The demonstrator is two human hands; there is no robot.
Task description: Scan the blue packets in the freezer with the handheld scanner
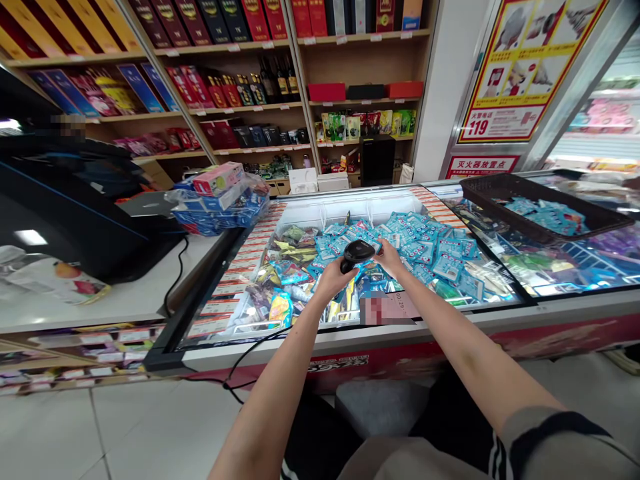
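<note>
My left hand (334, 279) is wrapped round the handle of a black handheld scanner (359, 251), held over the glass top of a chest freezer. Just right of the scanner head, my right hand (389, 259) pinches a small blue packet (374, 245), partly hidden by the scanner. Many similar blue packets (447, 265) lie spread over the freezer top around and beyond both hands. A phone-like device (395, 308) rests at the freezer's near side, between my forearms.
A dark brown tray (537, 230) holding more blue packets sits at the right. Blue wrapped packages (215, 213) are stacked at the left, near a black screen unit (75, 213). A black cable (255, 347) hangs over the freezer's front edge (450, 333). Stocked shelves (250, 110) stand behind.
</note>
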